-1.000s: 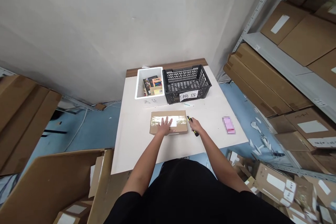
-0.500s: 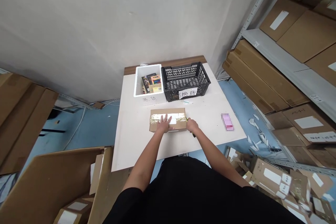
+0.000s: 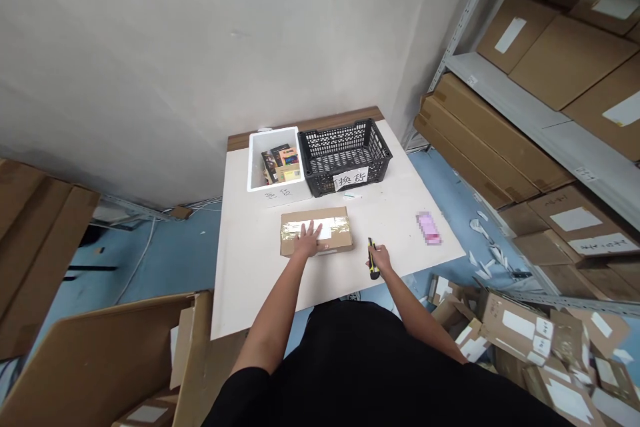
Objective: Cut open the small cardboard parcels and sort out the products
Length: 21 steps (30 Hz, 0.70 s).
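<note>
A taped cardboard box [image 3: 337,240] with a white label lies on the white table [image 3: 250,280]. My left hand [image 3: 308,240] rests flat on its top, fingers spread. To the right of the box, apart from it, my right hand [image 3: 380,258] grips a yellow and black box cutter [image 3: 372,251] over the table. Behind the box stand a white foam bin [image 3: 280,195] with several small packages [image 3: 281,163] inside and a black plastic crate [image 3: 320,181] with a handwritten paper sign.
A pink blurred item [image 3: 429,228] lies near the table's right edge. Shelves [image 3: 530,107] with cartons rise at the right, above discarded boxes [image 3: 515,327] on the floor. A large open carton [image 3: 115,327] stands at the lower left.
My right hand has drawn the box cutter away from the box's right end, toward the right and slightly nearer me. My left hand stays on the box. The view has shifted a little.
</note>
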Tool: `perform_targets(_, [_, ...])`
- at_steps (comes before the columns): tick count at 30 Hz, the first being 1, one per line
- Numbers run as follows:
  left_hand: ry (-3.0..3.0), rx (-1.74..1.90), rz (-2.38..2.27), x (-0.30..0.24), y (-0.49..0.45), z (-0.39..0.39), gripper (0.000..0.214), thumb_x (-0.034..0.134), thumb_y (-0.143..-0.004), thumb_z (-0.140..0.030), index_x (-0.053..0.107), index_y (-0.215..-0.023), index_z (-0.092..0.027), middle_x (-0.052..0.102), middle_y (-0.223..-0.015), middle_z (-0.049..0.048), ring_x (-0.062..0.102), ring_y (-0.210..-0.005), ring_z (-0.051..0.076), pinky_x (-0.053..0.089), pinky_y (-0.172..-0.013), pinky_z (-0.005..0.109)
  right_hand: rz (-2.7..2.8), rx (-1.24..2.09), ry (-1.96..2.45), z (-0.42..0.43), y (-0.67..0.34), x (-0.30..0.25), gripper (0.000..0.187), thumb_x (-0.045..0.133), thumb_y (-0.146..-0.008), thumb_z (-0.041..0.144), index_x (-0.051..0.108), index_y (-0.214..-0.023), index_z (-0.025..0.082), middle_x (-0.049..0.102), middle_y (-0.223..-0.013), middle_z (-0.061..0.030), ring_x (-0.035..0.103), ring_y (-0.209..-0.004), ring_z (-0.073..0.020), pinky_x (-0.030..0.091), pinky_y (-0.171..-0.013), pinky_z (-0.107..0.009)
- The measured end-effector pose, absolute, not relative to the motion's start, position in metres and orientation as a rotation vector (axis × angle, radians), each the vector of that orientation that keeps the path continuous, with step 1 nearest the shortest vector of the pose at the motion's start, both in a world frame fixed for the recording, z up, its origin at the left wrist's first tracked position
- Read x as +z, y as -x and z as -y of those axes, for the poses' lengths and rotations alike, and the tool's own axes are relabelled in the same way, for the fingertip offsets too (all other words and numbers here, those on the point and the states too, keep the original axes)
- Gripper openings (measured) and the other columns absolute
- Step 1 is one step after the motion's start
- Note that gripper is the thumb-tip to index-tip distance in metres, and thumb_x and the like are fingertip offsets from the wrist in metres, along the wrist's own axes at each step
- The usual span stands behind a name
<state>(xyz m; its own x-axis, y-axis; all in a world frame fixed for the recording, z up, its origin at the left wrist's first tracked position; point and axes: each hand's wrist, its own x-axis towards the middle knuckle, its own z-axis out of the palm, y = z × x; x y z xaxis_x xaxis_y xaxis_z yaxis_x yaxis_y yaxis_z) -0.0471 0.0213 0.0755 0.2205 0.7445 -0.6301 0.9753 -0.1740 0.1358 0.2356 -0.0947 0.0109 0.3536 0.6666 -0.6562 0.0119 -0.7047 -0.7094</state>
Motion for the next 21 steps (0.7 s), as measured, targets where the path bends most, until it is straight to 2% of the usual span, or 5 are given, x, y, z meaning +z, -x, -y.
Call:
perform_targets(4, [-1.986,-0.564,-1.607,0.075,0.047,-0.019,0.099,0.054,-0.091,-0.072,0.004,-0.170,-0.038,-0.010,-0.178,0.0034,-0.008,-0.163,0.041,0.019,-0.124,0.069,0.496,1.280,2.025,0.093,-0.260,-0.010,0.037,0.077,-0.083,0.053,0.055,-0.085,0.023,0.070,-0.068,-0.0018,0.075,-0.057,-0.0225,0.055,-0.049,-0.026])
perform_targets(7, [-1.993,-0.555,-1.616,0.079,0.047,-0.016,0.098,0.052,-0.092,-0.072,0.005,-0.170,-0.037,-0.011,-0.178,0.0037,-0.007,-0.163,0.040,0.021,-0.124,0.069,0.628,1.195,2.012,0.062,-0.287,-0.004,0.035,0.067,-0.089,0.052,0.065,-0.102,0.019,0.079,-0.095,-0.0099,0.080,-0.087,-0.0256,0.062,-0.073,-0.030])
perform_targets(12, [-2.007,-0.546,-1.660,0.082,0.049,-0.009,0.096,0.047,-0.094,-0.072,0.005,-0.171,-0.033,-0.007,-0.178,0.0058,-0.004,-0.163,0.040,0.023,-0.124,0.065,0.701,0.965,2.240,0.020,-0.316,0.010,0.065,0.066,-0.086,0.038,0.057,-0.143,0.010,0.063,-0.143,-0.0230,0.056,-0.140,-0.0343,0.045,-0.116,-0.041])
perform_targets(17, [-2.039,-0.530,-1.675,0.076,0.046,-0.005,0.097,0.051,-0.092,-0.074,0.012,-0.170,-0.032,0.000,-0.179,0.0082,0.003,-0.163,0.043,0.027,-0.122,0.064,1.031,0.921,2.020,0.028,-0.243,0.013,0.069,0.056,-0.092,0.044,0.050,-0.153,0.012,0.056,-0.153,-0.0184,0.050,-0.145,-0.0313,0.036,-0.123,-0.042])
perform_targets(21, [-2.102,-0.436,-1.699,0.085,0.050,-0.028,0.077,0.053,-0.095,-0.064,0.036,-0.163,-0.031,0.032,-0.172,0.0122,0.029,-0.156,0.040,0.034,-0.120,0.055,1.338,1.065,1.862,0.047,-0.158,0.017,0.078,0.067,-0.088,0.053,0.048,-0.155,0.020,0.050,-0.157,-0.0152,0.045,-0.148,-0.0329,0.040,-0.119,-0.043])
